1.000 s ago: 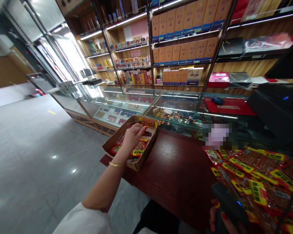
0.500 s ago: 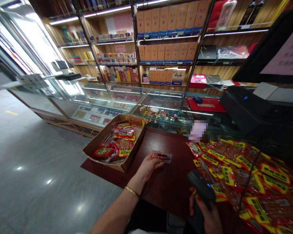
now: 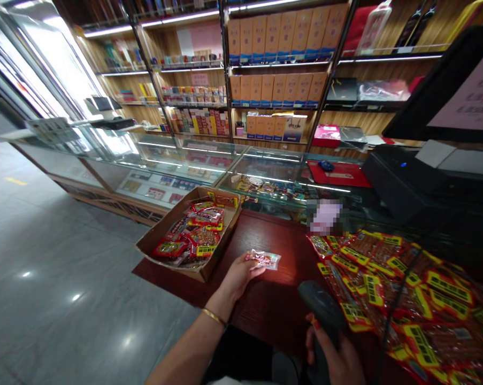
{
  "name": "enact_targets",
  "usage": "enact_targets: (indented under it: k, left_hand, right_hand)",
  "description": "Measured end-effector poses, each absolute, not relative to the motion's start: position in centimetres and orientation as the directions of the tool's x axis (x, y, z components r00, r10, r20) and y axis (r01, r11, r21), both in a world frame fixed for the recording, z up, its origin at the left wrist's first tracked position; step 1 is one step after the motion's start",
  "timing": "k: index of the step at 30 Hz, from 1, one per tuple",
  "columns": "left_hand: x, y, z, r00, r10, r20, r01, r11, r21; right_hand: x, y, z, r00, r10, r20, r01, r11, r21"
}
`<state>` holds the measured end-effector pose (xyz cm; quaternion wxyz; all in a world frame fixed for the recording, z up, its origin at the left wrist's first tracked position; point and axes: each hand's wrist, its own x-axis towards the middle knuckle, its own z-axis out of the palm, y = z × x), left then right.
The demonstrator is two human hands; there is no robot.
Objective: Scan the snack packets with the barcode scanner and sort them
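Note:
Pinched in my left hand [image 3: 238, 277] is a small snack packet [image 3: 266, 260], held by its left end just over the dark red tabletop [image 3: 261, 232]. Light falls on the packet and on the wood beside it. My right hand [image 3: 329, 347] is wrapped round the grip of a black barcode scanner [image 3: 320, 305], whose head points toward the packet. Left of my left hand stands an open cardboard box [image 3: 203, 274] with several red and yellow snack packets [image 3: 204, 238] in it. A large spread of similar packets [image 3: 409, 289] lies to the right of the scanner.
Beyond the tabletop runs a glass display counter [image 3: 185, 152] with a red mouse pad [image 3: 339, 175] and a blue mouse [image 3: 326, 166]. A dark monitor [image 3: 437, 85] and a black machine [image 3: 401, 176] rise at the right. A thin cable [image 3: 399, 291] crosses the packets. Stocked shelves [image 3: 279, 67] line the wall.
Light now shines on the packet and the tabletop near it. My right hand has shifted the scanner slightly left, and the packet in my left hand has tilted a little.

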<state>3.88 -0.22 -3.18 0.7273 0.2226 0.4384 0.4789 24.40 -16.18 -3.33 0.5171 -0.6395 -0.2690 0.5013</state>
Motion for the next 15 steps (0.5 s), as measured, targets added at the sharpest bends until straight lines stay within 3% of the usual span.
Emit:
enact_targets:
  k: [8, 15]
  left_hand:
    - [3.9, -0.4, -3.0, 0.152, 0.898, -0.414, -0.487, 0.432, 0.759]
    - [4.6, -0.3, -2.7, 0.144, 0.889, -0.434, -0.467, 0.448, 0.762]
  right_hand:
    - [24.6, -16.1, -3.7, 0.342, 0.883, -0.320, -0.136, -0.290, -0.947]
    - [25.8, -15.7, -5.9, 0.233, 0.911, -0.342, -0.042, -0.342, -0.939]
